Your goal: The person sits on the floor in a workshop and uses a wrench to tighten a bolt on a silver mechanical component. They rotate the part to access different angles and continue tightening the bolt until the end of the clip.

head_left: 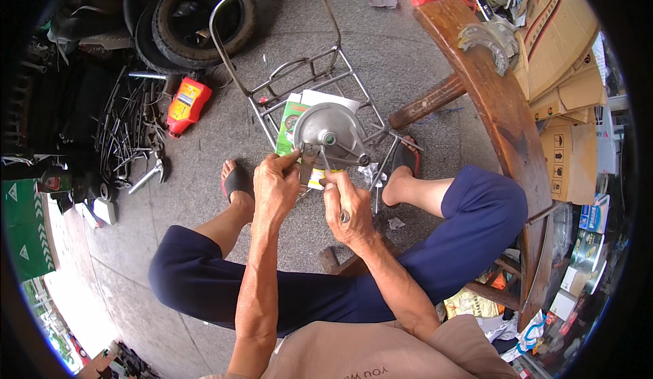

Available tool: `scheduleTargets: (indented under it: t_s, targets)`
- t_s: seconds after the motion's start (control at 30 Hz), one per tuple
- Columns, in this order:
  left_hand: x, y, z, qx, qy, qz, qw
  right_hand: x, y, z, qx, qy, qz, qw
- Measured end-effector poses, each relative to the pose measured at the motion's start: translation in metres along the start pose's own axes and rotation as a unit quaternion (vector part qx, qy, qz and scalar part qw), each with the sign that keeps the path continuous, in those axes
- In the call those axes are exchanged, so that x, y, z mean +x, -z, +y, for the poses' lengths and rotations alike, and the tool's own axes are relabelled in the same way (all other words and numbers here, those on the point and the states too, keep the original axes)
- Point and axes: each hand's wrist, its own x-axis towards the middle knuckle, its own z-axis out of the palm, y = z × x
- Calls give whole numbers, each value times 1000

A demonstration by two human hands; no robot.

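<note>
A round silver brake drum plate (329, 122), like a motorcycle's, lies on a green and white carton (289, 122) across a bare metal chair frame (367, 97) before me. My left hand (275, 183) is closed at the plate's near left edge, thumb and forefinger pinching a flat grey metal piece (308, 167) with a rivet-like round on it. In my right hand (350, 209) is a slim metal tool (326, 159), its tip against the plate's near edge and its round end showing below my fingers. My fingers hide most of its grip.
To the left lie a red bottle (188, 107), a hammer (151, 175), several long tools (129, 124) and stacked tyres (201, 22). A wooden bench (486, 87) with brake shoes (486, 42) on it runs along my right, beside cardboard boxes (571, 161). My feet flank the frame.
</note>
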Motion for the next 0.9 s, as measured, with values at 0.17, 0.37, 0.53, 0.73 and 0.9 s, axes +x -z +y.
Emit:
scheduleTargets:
  t_s: [0.17,0.37,0.53,0.73,0.9]
  targets:
    - [5,-1,-27,-133,38,-38,990,1,3,-6,30,-41,7,999]
    - [10,-20,-69,-252,-3,-21,967,2,1,-7,38,-57,1,998]
    - [5,-19,-58,-327,53,-35,943,1,4,-5,26,-71,-3,997]
    - [-4,4,-25,-272,128,-18,954,3,2,-6,26,-33,20,999]
    - [-3,6,-17,-111,77,-46,990,2,1,-5,11,-40,1,999]
